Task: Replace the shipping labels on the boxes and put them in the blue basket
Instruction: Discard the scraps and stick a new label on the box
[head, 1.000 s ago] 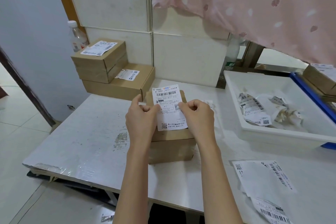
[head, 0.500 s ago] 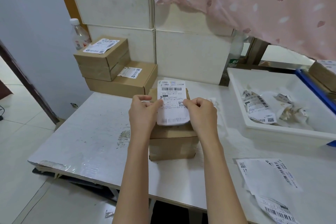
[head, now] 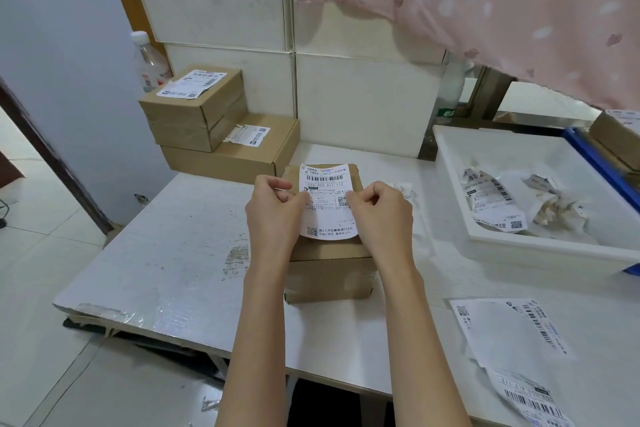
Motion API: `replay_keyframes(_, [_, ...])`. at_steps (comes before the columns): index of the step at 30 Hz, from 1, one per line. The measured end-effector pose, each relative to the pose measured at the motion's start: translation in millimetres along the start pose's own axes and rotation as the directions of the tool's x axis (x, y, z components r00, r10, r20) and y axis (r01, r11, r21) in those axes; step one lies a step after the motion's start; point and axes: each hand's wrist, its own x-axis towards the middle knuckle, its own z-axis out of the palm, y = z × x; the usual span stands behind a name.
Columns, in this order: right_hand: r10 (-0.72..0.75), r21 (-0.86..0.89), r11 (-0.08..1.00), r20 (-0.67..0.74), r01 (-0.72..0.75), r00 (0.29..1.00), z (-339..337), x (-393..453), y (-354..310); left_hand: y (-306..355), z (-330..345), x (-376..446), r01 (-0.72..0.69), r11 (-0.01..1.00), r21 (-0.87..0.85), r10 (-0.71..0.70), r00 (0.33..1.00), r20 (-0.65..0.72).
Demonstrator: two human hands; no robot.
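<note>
Two stacked boxes [head: 207,125] sat far left on the bench [head: 173,253]. Left hand [head: 273,215] and right hand [head: 381,215] each had a pinch grip on a side edge of the label [head: 327,201] over the middle box [head: 329,270]. White tray [head: 519,250] with torn labels sat right; blue basket [head: 602,166] behind it.

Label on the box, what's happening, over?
Left hand and right hand pinch shipping label over cardboard box. Nothing blocking.
</note>
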Motion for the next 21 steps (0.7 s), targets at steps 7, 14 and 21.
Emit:
replay_keyframes(7, [-0.046, -0.083, 0.996, -0.016, 0.045, 0.999, 2, 1, 1, -2, 3, 2, -0.020, 0.998, 0.055, 0.020, 1.000, 0.001])
replay_keyframes(14, [-0.048, -0.086, 0.995, -0.046, 0.044, 0.998, 2, 1, 3, -2, 4, 2, -0.063, 0.984, 0.168, 0.060, 0.998, 0.022])
replay_keyframes(21, [-0.005, -0.016, 1.000, 0.044, 0.006, 0.999, -7, 11, 3, -3, -5, 8, -0.023, 0.987, 0.161, 0.011, 0.997, 0.078])
